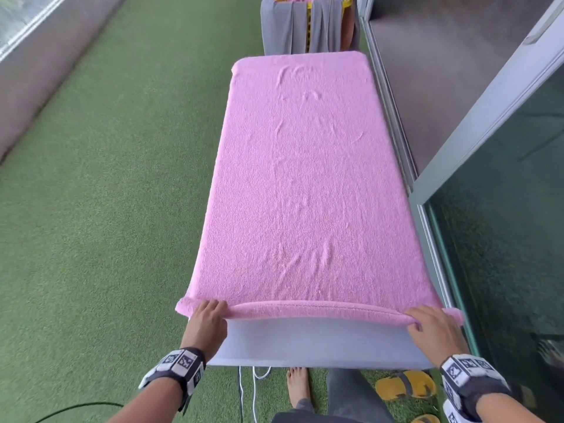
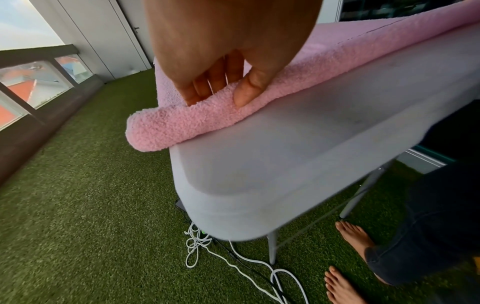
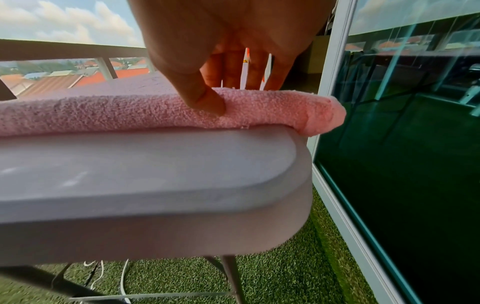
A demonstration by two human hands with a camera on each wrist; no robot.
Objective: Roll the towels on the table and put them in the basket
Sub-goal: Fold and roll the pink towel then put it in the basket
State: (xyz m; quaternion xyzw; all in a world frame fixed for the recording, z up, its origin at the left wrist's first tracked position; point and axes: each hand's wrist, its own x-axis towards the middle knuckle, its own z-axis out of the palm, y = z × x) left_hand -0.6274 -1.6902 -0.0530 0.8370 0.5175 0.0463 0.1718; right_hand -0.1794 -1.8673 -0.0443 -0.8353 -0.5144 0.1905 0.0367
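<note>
A pink towel (image 1: 305,178) lies flat along the white table (image 1: 317,340), covering nearly all of it. Its near edge is turned over into a thin roll (image 1: 317,311). My left hand (image 1: 207,315) grips the roll's left end (image 2: 166,127), thumb in front and fingers behind. My right hand (image 1: 430,322) grips the right end (image 3: 306,111) the same way, thumb (image 3: 207,100) pressed on the front. A yellow basket (image 1: 309,22) stands past the table's far end, with grey towels (image 1: 282,29) hung over its rim.
Green artificial turf (image 1: 106,209) surrounds the table. A glass sliding door (image 1: 503,224) runs close along the right side. White cables (image 2: 207,253) lie under the near end beside my bare feet (image 1: 297,389). Yellow sandals (image 1: 406,384) sit at the lower right.
</note>
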